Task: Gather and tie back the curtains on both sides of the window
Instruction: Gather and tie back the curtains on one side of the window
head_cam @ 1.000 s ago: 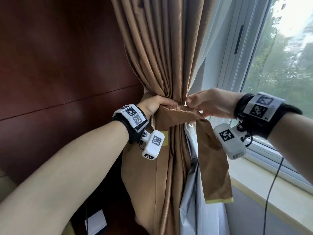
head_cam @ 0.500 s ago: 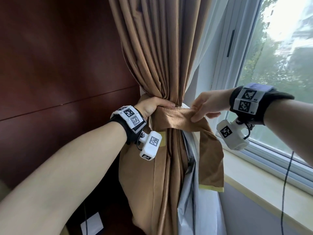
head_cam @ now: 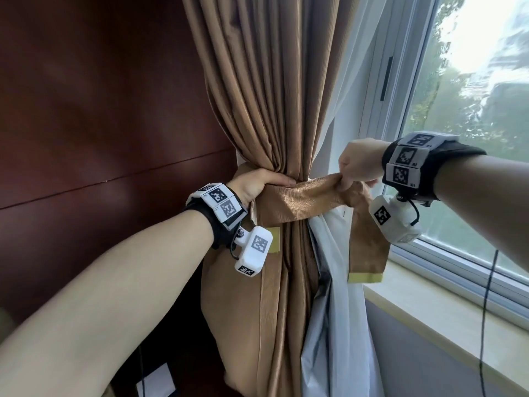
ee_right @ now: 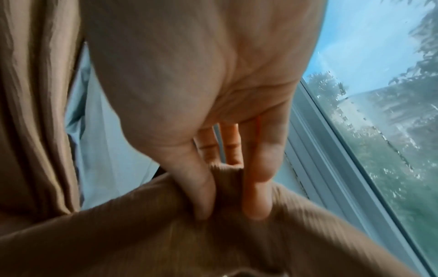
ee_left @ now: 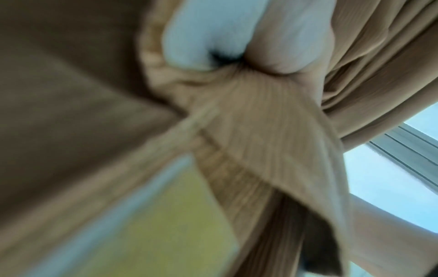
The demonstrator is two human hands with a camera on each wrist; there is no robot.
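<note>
The brown curtain (head_cam: 266, 90) hangs gathered into tight folds beside the dark wood wall panel (head_cam: 94, 104), with a pale lining (head_cam: 340, 296) showing along its window-side edge. A matching brown tie-back band (head_cam: 300, 197) is wrapped across the front of the gathered bundle at its narrowest point.

The left hand (head_cam: 257, 184) grips the curtain and the band's left part together, fingers curled round the bundle from the wall side. The left wrist view is blurred but shows the band (ee_left: 255, 120) fanning out from a bunched point under the hand.

The right hand (head_cam: 359, 167) holds the band's other part out toward the window (head_cam: 472, 110), apart from the curtain. In the right wrist view its thumb and fingers (ee_right: 258, 168) pinch a fold of the ribbed cloth (ee_right: 227, 183). Past that grip the band's loose end (head_cam: 367, 253), finished with a yellow strip, hangs down above the pale windowsill (head_cam: 429, 319). Another yellow strip shows beneath the left wrist.
</note>
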